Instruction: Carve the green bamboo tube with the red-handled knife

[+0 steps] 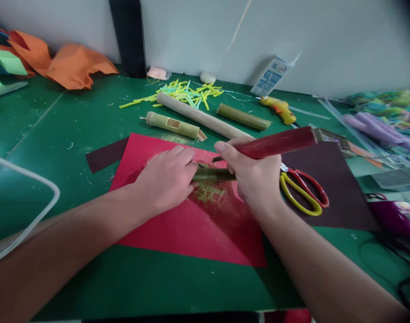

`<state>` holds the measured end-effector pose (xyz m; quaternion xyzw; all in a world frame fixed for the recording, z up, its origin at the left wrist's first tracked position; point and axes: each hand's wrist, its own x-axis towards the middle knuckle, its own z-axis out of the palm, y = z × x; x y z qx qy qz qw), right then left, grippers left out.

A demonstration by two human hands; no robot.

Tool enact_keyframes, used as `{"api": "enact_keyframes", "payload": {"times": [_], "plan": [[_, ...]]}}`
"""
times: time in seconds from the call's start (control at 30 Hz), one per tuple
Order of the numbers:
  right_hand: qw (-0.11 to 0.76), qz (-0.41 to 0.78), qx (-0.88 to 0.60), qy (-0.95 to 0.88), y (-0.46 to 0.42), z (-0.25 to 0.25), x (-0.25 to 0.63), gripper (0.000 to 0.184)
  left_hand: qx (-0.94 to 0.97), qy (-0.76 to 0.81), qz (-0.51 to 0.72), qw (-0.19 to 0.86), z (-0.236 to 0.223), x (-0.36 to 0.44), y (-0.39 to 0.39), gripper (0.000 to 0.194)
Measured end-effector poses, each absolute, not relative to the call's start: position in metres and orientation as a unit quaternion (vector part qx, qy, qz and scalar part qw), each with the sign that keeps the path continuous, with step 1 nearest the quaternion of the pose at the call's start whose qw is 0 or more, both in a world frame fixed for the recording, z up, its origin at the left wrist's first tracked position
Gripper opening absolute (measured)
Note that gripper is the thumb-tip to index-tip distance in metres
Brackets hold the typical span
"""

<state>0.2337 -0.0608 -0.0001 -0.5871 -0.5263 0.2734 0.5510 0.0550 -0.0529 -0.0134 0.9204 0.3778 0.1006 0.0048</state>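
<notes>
My left hand (167, 177) is closed around the left end of a short green bamboo tube (214, 175) lying across a red sheet (191, 233). In my right hand (255, 179) is a chisel (275, 143) with a thick red handle, its narrow metal tip just above the tube. The fingers of that hand also rest by the tube's right end. Fine greenish shavings (210, 192) are scattered on the sheet below the tube. Behind it lies another bamboo tube (173, 124) with a rectangular opening cut in its side.
A wooden rod (201, 116) and a bamboo piece (243, 116) lie farther back, near yellow straw pieces (178, 93) and a yellow glue gun (279, 110). Scissors (304, 190) rest on dark sandpaper (339, 197) at right. A white cable (33, 177) arcs over my left forearm.
</notes>
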Motion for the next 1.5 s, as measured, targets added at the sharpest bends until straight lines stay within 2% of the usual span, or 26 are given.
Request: {"api": "enact_keyframes", "payload": {"times": [0.23, 0.6, 0.77, 1.0, 1.3, 1.5], "plan": [[0.519, 0.286, -0.567, -0.572, -0.0575, -0.0062, 0.2424, 0.018, 0.920, 0.379, 0.096, 0.012, -0.0120, 0.0548, -0.0523, 0.021], [0.558, 0.366, -0.536, -0.517, -0.0578, -0.0089, 0.2414, 0.016, 0.918, 0.378, 0.117, 0.015, -0.0145, 0.0548, -0.0526, 0.021], [0.567, 0.307, -0.552, -0.529, -0.0598, -0.0096, 0.2401, 0.011, 0.919, 0.378, 0.112, 0.025, -0.0145, 0.0544, -0.0515, 0.022], [0.607, 0.256, -0.561, -0.501, -0.0615, -0.0039, 0.2364, 0.014, 0.916, 0.383, 0.119, 0.024, -0.0151, 0.0541, -0.0521, 0.022], [0.564, 0.290, -0.564, -0.529, -0.0612, -0.0012, 0.2356, 0.024, 0.917, 0.379, 0.122, 0.026, -0.0166, 0.0538, -0.0519, 0.022], [0.563, 0.299, -0.555, -0.534, -0.0613, -0.0068, 0.2391, 0.009, 0.914, 0.388, 0.117, 0.030, -0.0159, 0.0537, -0.0525, 0.024]]}}
